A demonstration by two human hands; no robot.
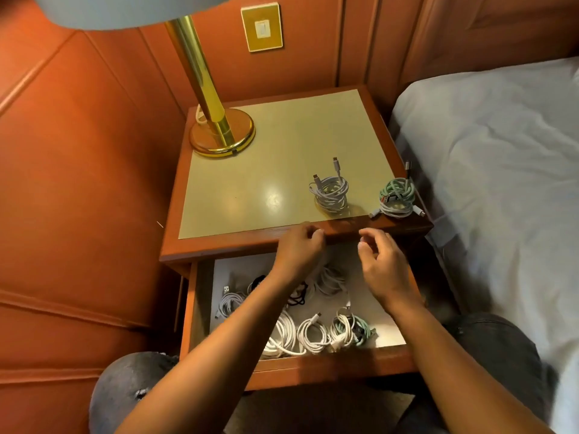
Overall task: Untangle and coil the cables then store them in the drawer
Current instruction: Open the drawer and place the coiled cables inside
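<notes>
White coil (330,194) looked light and springy, best pinched across its loops; both hands (299,245) (380,261) hovered loosely curled, holding nothing.

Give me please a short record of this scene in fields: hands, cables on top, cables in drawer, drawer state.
left hand: empty, fingers loosely curled, at nightstand front edge
right hand: empty, fingers loosely curled, over drawer
white coil: on nightstand top
green and white coils: stacked at top's right front corner
drawer: open, several coiled cables inside
</notes>
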